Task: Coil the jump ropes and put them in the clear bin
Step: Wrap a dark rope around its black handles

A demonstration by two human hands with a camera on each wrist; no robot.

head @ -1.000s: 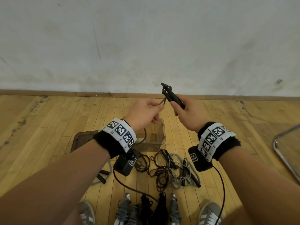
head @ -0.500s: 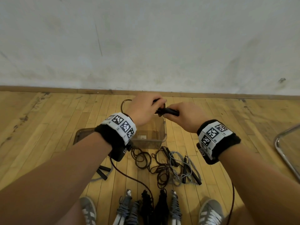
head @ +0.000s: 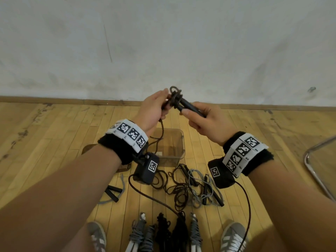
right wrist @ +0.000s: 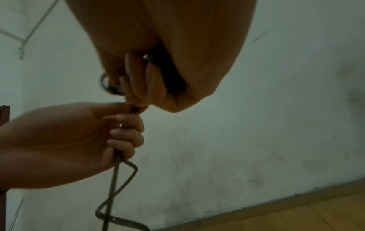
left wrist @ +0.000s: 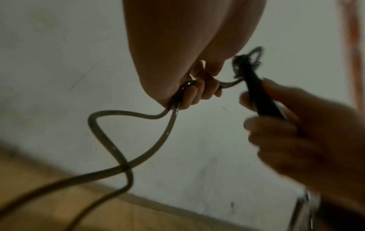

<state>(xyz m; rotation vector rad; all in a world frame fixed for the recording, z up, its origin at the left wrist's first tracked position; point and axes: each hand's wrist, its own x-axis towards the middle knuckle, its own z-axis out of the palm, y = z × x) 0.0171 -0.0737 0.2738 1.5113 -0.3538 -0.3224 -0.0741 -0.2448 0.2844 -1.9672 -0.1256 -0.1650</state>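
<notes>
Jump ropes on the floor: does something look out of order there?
Yes. Several loose ropes lie tangled together in front of the clear bin, dark and grey cords crossing each other, unlike the coiled bundles near the shoes.

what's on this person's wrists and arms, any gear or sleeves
Both forearms are bare, no sleeves. Each wrist wears a fuzzy black wristband wrapped by a white strip of square black-and-white markers. A black camera box with its own marker hangs under each wrist, trailing a thin dark cable.

Black fuzzy wristbands (head: 116,150) carry white marker strips, black wrist cameras (head: 146,168), and grey striped sneakers (head: 233,237).
</notes>
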